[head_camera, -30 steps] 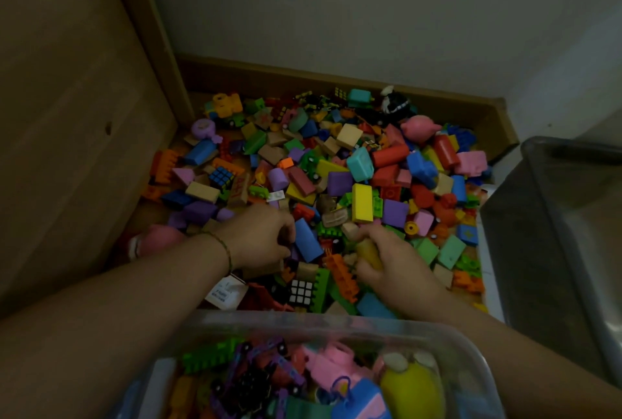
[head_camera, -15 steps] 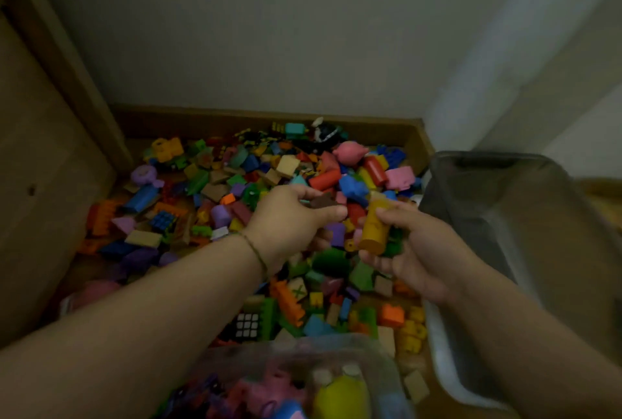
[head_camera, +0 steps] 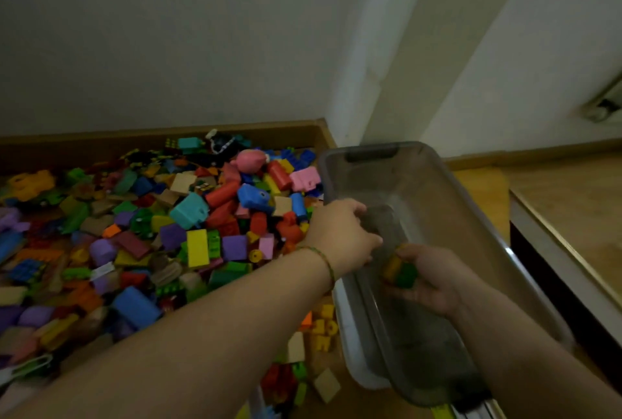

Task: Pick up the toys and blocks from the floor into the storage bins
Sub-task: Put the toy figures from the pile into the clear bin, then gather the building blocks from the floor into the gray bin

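Observation:
A big pile of coloured toy blocks [head_camera: 195,213] covers the floor on the left. To its right stands a grey translucent storage bin [head_camera: 373,149], and I see nothing lying in it. My left hand [head_camera: 340,236] reaches over the bin's left rim and pinches a dark brownish block [head_camera: 378,220], which is blurred. Just inside the bin my right hand [head_camera: 434,277] holds a yellow-orange block [head_camera: 390,267] together with a green block [head_camera: 405,274]. The two hands are close together above the bin's near half.
A wooden skirting board [head_camera: 101,142] borders the pile at the back, under a white wall. Several loose blocks [head_camera: 323,327] lie on the floor beside the bin's left side. A low wooden ledge [head_camera: 555,250] runs along the right.
Both hands lifted from the pile and swung right to the grey bin, carrying their blocks. My view turned right, and the clear bin with toys left the bottom of the frame.

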